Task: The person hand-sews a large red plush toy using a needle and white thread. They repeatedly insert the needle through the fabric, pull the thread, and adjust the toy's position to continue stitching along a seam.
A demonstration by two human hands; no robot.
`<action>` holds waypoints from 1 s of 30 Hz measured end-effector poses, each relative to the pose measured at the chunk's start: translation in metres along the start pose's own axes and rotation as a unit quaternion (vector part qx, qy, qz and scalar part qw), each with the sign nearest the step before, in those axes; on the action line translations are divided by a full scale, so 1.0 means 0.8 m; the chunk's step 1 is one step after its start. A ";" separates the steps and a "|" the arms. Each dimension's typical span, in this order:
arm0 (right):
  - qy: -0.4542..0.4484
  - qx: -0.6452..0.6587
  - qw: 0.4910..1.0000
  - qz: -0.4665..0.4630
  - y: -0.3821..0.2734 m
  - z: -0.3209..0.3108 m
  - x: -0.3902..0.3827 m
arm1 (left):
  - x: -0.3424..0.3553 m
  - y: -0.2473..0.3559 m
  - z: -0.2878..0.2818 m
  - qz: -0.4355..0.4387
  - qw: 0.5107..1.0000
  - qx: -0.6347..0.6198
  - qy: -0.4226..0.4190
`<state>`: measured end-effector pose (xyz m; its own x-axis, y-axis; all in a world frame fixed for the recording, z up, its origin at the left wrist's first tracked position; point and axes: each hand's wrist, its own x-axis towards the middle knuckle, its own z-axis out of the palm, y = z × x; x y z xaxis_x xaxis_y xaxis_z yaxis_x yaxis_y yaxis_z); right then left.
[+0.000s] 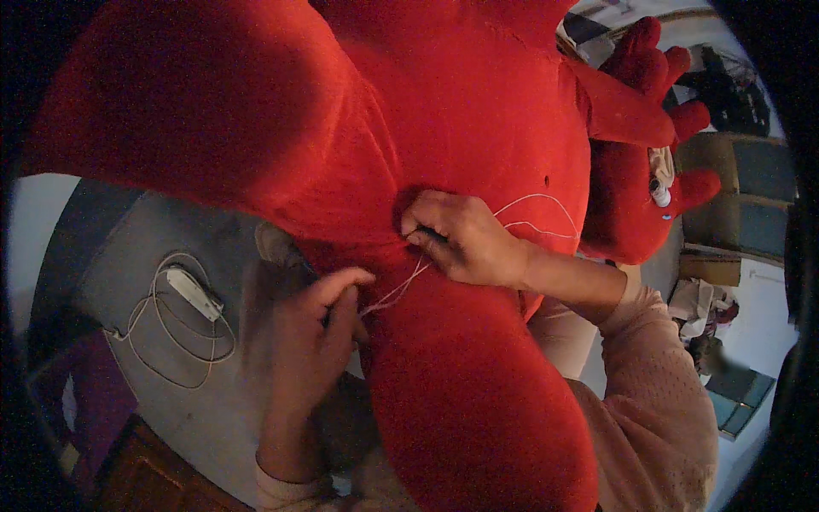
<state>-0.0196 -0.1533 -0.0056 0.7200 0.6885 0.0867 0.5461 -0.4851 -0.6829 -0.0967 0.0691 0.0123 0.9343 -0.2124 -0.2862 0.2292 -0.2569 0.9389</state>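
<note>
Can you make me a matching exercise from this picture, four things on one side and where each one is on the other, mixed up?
Things:
1. right hand
2. left hand
3. white cable
4. pale thread

Places:
A. coiled on the grey surface, at the left
B. pressed on the seam of the red plush toy
C. strung between the two hands
D. just below the seam, pinching the thread's lower end

Pairs: 1-B, 2-D, 3-A, 4-C
</note>
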 end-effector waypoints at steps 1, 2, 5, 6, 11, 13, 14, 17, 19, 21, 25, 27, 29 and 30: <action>0.000 0.007 1.000 0.005 0.000 0.002 0.001 | 0.008 -0.016 0.008 0.047 0.997 0.049 0.026; 0.001 0.010 1.000 0.011 -0.002 0.001 0.001 | 0.017 -0.023 0.012 0.097 0.989 0.097 0.050; 0.032 0.019 0.999 0.012 -0.001 0.003 -0.003 | 0.029 -0.013 0.025 0.033 0.979 0.203 -0.001; 0.046 0.022 0.999 0.010 0.001 0.004 -0.004 | 0.031 -0.016 0.029 0.058 0.979 0.196 0.015; 0.072 0.040 0.997 0.000 0.004 0.008 -0.003 | 0.042 -0.038 0.042 0.151 0.971 0.179 0.041; 0.071 0.036 0.997 0.000 0.006 0.009 -0.002 | 0.045 -0.027 0.037 0.071 0.972 0.222 -0.013; 0.062 0.029 0.998 0.003 0.007 0.008 -0.001 | 0.046 -0.022 0.036 0.031 0.969 0.242 -0.039; 0.055 0.050 0.997 -0.015 0.003 0.001 0.011 | 0.048 -0.026 0.040 0.070 0.974 0.215 -0.011; 0.061 0.080 0.995 -0.030 0.002 -0.006 0.018 | 0.048 -0.032 0.040 0.115 0.973 0.198 0.005; 0.071 0.111 0.991 -0.040 0.005 -0.013 0.021 | 0.048 -0.041 0.043 0.162 0.968 0.189 0.030; 0.089 0.317 0.941 0.077 0.001 -0.011 0.014 | 0.041 -0.046 0.041 0.175 0.956 0.234 0.037; 0.106 0.380 0.910 0.128 0.000 -0.010 0.003 | 0.038 -0.039 0.038 0.138 0.952 0.274 0.009; 0.132 0.418 0.885 0.157 0.005 -0.008 -0.006 | 0.038 -0.034 0.038 0.099 0.946 0.309 -0.020; 0.150 0.425 0.878 0.163 0.009 -0.006 -0.010 | 0.038 -0.034 0.039 0.104 0.945 0.311 -0.020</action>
<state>-0.0195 -0.1649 -0.0075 0.9289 0.3526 -0.1136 -0.1343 0.0348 -0.9903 -0.0827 0.0400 -0.0280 0.9276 -0.3514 -0.1267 -0.1742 -0.7070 0.6854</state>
